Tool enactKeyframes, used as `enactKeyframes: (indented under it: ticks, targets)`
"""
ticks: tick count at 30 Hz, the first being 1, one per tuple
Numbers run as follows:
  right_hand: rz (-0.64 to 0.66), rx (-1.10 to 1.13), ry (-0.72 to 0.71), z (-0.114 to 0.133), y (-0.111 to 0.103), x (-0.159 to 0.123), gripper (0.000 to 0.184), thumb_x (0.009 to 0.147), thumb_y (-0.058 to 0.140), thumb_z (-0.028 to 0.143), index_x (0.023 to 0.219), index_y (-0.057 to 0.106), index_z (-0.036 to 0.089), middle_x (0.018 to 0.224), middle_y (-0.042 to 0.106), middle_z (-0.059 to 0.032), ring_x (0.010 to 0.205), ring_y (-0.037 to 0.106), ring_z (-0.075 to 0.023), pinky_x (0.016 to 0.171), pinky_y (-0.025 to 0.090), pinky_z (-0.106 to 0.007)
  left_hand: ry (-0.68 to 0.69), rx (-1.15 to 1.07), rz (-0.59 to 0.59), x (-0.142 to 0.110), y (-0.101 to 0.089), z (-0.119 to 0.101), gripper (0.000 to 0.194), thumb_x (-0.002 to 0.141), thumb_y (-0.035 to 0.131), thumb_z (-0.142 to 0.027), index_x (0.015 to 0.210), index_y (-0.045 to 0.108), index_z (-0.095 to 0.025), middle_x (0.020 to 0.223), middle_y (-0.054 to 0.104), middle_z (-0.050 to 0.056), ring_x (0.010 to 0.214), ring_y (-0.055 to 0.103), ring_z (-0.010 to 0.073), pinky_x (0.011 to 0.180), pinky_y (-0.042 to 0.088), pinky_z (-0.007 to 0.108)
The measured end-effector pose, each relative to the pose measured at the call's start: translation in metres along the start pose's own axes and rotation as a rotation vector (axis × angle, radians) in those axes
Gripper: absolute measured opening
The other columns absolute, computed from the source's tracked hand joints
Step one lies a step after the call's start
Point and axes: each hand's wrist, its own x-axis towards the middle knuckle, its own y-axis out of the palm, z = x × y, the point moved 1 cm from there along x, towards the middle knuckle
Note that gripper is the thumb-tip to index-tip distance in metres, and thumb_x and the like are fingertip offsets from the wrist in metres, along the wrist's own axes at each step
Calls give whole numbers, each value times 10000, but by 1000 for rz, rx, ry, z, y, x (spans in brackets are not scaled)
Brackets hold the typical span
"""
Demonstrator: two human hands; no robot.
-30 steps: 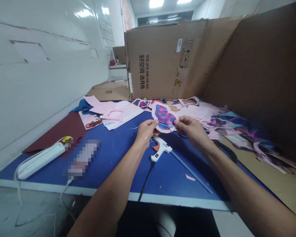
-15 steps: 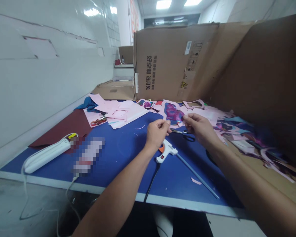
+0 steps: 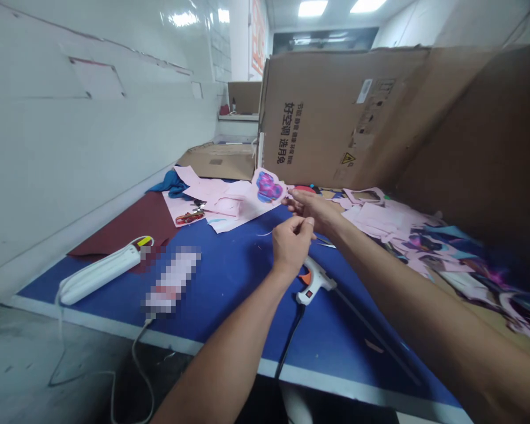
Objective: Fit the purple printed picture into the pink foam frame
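My right hand [image 3: 311, 206] reaches forward across my left and grips the right edge of a pink-bordered cut-out [image 3: 269, 187] with a purple and blue pattern, held in front of the pink sheets at the back. Nearer to me, my left hand [image 3: 292, 246] is closed in a pinch; whatever its fingers may hold is hidden. Just below it lies a white glue gun [image 3: 313, 281] with an orange trigger and a long glue stick [image 3: 380, 335] sticking out behind. Scissors [image 3: 325, 242] lie partly covered by my right forearm.
Pink sheets [image 3: 203, 187] and a dark red sheet [image 3: 128, 227] lie on the left of the blue table [image 3: 229, 277], with a white power strip [image 3: 101, 274] nearby. Patterned scraps [image 3: 424, 244] pile up at right. A tall cardboard box [image 3: 327, 118] walls off the back.
My right hand has moved left and away from me with the cut-out. My left hand stays pinched near the glue gun. The view has shifted slightly.
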Motion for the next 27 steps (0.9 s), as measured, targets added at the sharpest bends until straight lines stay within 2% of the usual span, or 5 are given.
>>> enactKeyframes:
  ticks: [6, 14, 18, 22, 27]
  targets:
    - [39, -386, -14, 16, -10, -27, 373, 837, 853, 333, 1155, 711, 200, 914, 776, -52, 740, 699, -162, 611, 529, -237, -102, -107, -90, 15, -8, 15, 297, 959, 624, -367, 720, 677, -198, 633, 695, 0, 513, 599, 113, 565, 477, 238]
    - [0, -1102, -34, 17, -80, -154, 320, 903, 699, 421, 1128, 781, 209, 798, 767, -38, 708, 685, -203, 635, 484, -297, -154, -192, -147, 21, -9, 21, 275, 938, 657, -404, 769, 689, -189, 630, 696, 6, 492, 591, 108, 520, 449, 218]
    - [-46, -1176, 54, -1, -104, -211, 324, 912, 674, 473, 1116, 776, 243, 909, 798, -50, 779, 723, -238, 692, 518, -329, -126, -162, -120, 21, -9, 19, 281, 934, 660, -426, 781, 692, -192, 642, 702, 8, 498, 591, 106, 529, 452, 219]
    - [-47, -1196, 129, -13, -101, -243, 314, 947, 654, 499, 1118, 757, 256, 936, 802, -63, 819, 736, -253, 700, 507, -331, -117, -73, -43, 17, -6, 16, 283, 930, 640, -427, 774, 697, -197, 656, 712, 7, 505, 591, 106, 546, 457, 225]
    - [-49, -1260, 162, -18, -83, -249, 261, 949, 663, 460, 1076, 737, 245, 901, 793, -58, 784, 716, -237, 655, 438, -315, -103, 120, 126, 8, 3, 9, 246, 903, 644, -384, 736, 684, -207, 638, 705, 2, 504, 597, 130, 540, 439, 243]
